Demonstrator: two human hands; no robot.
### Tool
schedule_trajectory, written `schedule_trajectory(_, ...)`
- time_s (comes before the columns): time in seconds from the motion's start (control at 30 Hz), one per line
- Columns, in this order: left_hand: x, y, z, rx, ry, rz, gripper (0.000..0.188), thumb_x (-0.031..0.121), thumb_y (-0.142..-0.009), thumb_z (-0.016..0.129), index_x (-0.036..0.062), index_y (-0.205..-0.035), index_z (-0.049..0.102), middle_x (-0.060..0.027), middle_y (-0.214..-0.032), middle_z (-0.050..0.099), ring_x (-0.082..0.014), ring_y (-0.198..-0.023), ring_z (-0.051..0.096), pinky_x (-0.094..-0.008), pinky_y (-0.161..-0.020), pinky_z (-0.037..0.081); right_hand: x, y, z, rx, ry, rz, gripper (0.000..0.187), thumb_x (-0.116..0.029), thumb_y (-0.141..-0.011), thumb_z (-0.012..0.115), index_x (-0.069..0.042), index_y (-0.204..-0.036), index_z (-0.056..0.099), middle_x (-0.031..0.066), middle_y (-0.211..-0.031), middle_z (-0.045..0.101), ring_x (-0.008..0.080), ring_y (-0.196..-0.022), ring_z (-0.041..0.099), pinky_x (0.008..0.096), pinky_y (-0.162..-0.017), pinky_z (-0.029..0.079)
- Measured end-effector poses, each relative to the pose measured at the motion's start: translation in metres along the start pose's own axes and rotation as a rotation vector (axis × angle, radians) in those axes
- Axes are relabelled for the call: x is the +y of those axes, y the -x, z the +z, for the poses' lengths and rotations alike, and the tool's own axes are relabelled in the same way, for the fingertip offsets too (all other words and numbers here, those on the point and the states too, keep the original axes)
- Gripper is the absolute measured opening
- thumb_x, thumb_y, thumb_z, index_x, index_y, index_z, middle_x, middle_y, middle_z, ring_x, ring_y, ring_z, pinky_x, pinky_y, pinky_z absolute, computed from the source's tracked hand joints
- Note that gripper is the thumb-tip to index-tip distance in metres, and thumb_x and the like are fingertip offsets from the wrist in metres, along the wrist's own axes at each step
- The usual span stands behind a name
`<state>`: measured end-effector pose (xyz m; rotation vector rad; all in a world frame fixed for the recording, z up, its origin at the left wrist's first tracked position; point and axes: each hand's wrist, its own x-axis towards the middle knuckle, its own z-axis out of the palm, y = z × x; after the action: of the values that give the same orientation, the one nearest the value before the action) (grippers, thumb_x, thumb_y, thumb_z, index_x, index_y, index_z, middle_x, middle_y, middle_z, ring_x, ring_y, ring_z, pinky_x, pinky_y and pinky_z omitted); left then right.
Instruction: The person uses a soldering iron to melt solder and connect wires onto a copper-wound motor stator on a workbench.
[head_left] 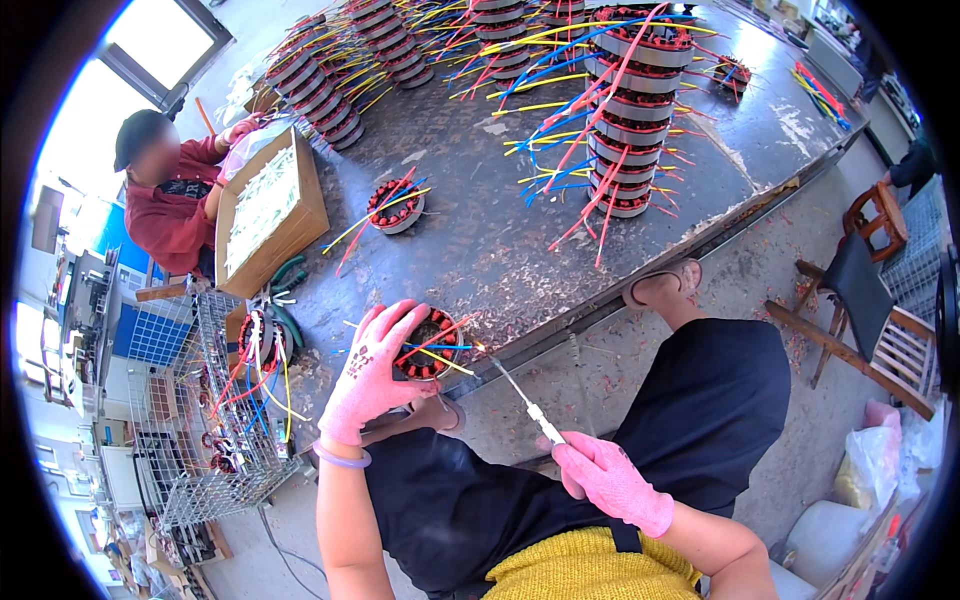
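My left hand (370,375), in a pink glove and with a lilac band at the wrist, is closed around a motor stator (412,368) near the table's front edge. Red, yellow and blue wires (440,348) stick out of its red-insulated ring toward the right. My right hand (605,475), also gloved in pink, grips a white-handled wand (540,418) with a slim metal neck. A small orange flame or glow shows at the wand's tip, close to the wire ends. Whether it touches them I cannot tell. Another wired stator (398,212) lies farther back on the table.
Tall stacks of wired stators (635,120) stand on the dark table (480,180). Cut wires (820,95) lie at far right. At left are a cardboard box (270,215), pliers (287,285), a wire basket (215,400) and a stator (262,340). A person (170,200) works beyond. A chair (850,300) stands right.
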<state>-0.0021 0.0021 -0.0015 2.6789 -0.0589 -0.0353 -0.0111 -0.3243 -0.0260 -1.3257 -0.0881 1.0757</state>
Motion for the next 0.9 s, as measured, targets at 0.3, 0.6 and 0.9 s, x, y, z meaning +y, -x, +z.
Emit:
schedule_trajectory(0.3, -0.002, -0.001, 0.0, -0.02, -0.027, 0.022, 0.101, 0.029, -0.057, 0.089, 0.01, -0.146, 0.046, -0.0142, -0.151, 0.042, -0.0428, -0.142, 0.031, -0.0509, -0.118, 0.026, -0.001, 0.0, 0.0, 0.003, -0.01, 0.01, 0.036, -0.024, -0.106, 0.046, 0.001, -0.128, 0.057, -0.0047, -0.071, 0.046, 0.0031, -0.059, 0.043, 0.0217, -0.054, 0.036)
schedule_trajectory(0.6, 0.0, 0.0, 0.0, 0.011, -0.009, 0.035, 0.098, 0.028, -0.057, 0.089, 0.0113, -0.144, 0.047, -0.0147, -0.148, 0.044, -0.0416, -0.14, 0.034, -0.05, -0.12, 0.024, 0.002, 0.0, -0.001, 0.01, -0.045, 0.007, 0.035, -0.024, -0.106, 0.047, 0.001, -0.127, 0.059, -0.0049, -0.07, 0.046, 0.0034, -0.059, 0.043, 0.022, -0.054, 0.035)
schedule_trajectory(0.9, 0.0, -0.001, 0.002, 0.041, -0.018, 0.013, 0.095, 0.031, -0.057, 0.09, 0.0126, -0.142, 0.05, -0.0152, -0.142, 0.048, -0.0404, -0.137, 0.037, -0.0507, -0.12, 0.023, 0.01, -0.003, -0.001, 0.004, -0.016, -0.003, 0.036, -0.027, -0.105, 0.047, 0.001, -0.127, 0.059, -0.0041, -0.067, 0.046, 0.0037, -0.059, 0.043, 0.0228, -0.054, 0.035)
